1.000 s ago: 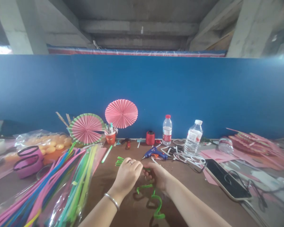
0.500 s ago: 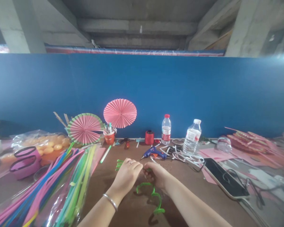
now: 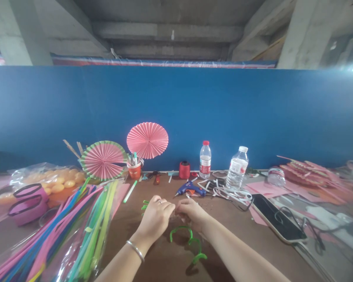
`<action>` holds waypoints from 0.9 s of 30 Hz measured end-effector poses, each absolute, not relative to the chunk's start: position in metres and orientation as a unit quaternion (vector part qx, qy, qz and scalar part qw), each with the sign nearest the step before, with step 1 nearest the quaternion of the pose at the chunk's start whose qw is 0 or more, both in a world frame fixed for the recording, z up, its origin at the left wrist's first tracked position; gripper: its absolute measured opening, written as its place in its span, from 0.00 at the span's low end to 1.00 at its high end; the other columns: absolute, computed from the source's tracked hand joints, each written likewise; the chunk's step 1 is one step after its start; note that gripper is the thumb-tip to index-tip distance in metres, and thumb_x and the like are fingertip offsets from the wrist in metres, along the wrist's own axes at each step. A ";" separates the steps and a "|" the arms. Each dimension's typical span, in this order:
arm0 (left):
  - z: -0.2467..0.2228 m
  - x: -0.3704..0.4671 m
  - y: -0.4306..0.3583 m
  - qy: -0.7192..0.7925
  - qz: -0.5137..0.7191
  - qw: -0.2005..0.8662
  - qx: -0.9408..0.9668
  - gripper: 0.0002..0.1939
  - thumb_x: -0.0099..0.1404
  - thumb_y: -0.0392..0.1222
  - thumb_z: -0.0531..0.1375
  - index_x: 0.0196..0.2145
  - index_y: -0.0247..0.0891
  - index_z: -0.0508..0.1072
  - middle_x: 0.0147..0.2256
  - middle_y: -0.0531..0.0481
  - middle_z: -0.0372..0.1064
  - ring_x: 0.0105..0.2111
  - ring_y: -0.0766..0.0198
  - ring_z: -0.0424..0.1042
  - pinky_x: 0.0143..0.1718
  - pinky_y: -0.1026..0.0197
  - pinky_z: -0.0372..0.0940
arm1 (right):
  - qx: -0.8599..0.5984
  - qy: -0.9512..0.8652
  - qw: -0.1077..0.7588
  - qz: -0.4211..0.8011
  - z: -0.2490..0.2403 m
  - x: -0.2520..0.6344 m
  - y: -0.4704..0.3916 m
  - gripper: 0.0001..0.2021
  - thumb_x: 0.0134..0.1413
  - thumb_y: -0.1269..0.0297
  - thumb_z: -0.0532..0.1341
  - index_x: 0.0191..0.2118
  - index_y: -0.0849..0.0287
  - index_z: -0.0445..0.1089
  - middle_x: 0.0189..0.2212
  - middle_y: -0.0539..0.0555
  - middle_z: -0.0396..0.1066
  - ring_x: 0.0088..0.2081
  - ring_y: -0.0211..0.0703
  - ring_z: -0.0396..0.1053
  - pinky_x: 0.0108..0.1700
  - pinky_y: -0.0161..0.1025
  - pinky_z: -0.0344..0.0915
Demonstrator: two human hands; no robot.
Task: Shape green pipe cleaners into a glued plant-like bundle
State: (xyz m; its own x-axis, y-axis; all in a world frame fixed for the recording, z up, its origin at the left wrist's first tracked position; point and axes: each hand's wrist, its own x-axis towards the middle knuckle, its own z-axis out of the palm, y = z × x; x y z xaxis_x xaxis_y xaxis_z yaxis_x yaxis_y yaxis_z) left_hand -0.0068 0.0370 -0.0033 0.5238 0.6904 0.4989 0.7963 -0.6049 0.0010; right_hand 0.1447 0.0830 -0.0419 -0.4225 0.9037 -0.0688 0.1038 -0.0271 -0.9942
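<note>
Fingers of left hand (image 3: 156, 216) and right hand (image 3: 192, 214) curl inward, any grip hidden; an uneven tug could distort the green coil (image 3: 200, 255).

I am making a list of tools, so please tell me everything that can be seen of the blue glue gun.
The glue gun has a blue body, plastic by its look, a narrow tip and an orange part below, perhaps its trigger. It lies on its side on the brown tabletop, beyond the right hand, tip pointing left. Neither hand touches it. White strips lie to its right; contact is unclear.
</note>
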 end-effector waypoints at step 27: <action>-0.003 -0.012 0.035 -0.433 -0.302 0.149 -0.836 0.13 0.64 0.32 0.48 0.30 0.37 0.71 0.26 0.49 0.71 0.31 0.62 0.66 0.36 0.56 0.49 | -0.381 -0.662 0.386 0.517 -0.045 0.141 0.080 0.10 0.46 0.61 0.51 0.23 0.60 0.64 0.15 0.46 0.59 0.16 0.32 0.55 0.18 0.30 0.51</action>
State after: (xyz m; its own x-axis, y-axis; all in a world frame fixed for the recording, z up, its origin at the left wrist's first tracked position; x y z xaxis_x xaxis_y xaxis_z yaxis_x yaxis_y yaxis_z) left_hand -0.0119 0.0347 -0.0031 0.4424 0.6350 0.6333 0.8147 -0.5798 0.0122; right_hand 0.1413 0.0799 -0.0446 -0.4119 0.9037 0.1173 0.1048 0.1749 -0.9790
